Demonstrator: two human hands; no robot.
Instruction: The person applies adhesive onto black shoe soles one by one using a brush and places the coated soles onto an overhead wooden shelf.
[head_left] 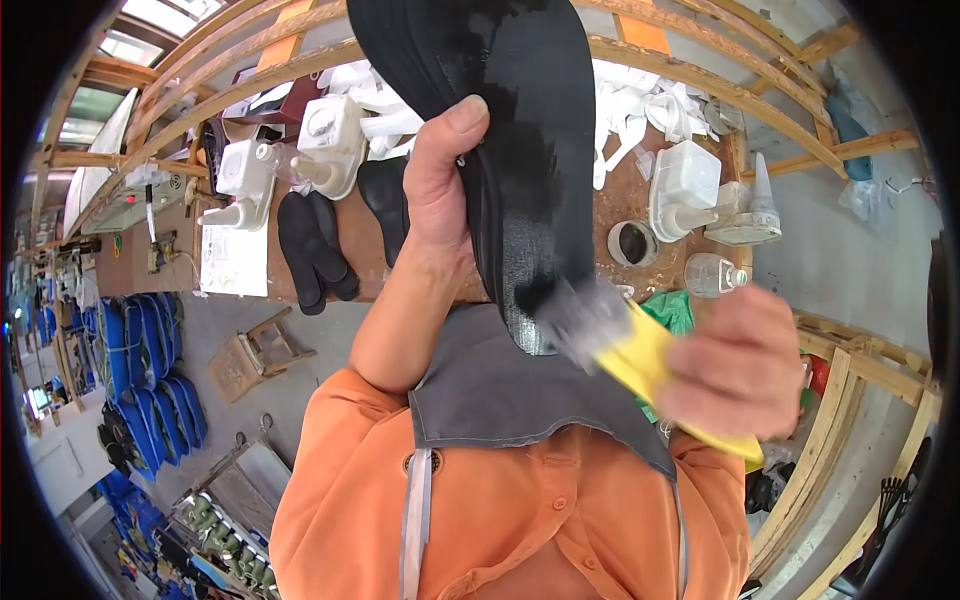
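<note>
My left hand (440, 185) grips a stack of black shoe soles (540, 130) and holds it upright above the bench edge. Its thumb lies along the side of the stack. The top sole has wet, glossy patches. My right hand (735, 365), blurred by motion, is closed around the yellow handle of a paintbrush (635, 355). The smeared bristles touch the lower end of the top sole, where a shiny streak shows. Several more black soles (315, 250) lie on the bench to the left.
On the brown workbench (590, 265) stand white plastic bottles (685, 185), a small round cup (632, 243) with dark contents and a clear bottle (715, 275). White pieces are heaped behind. Wooden rails (720, 90) curve along the far side; a wooden stool (260, 355) stands at left.
</note>
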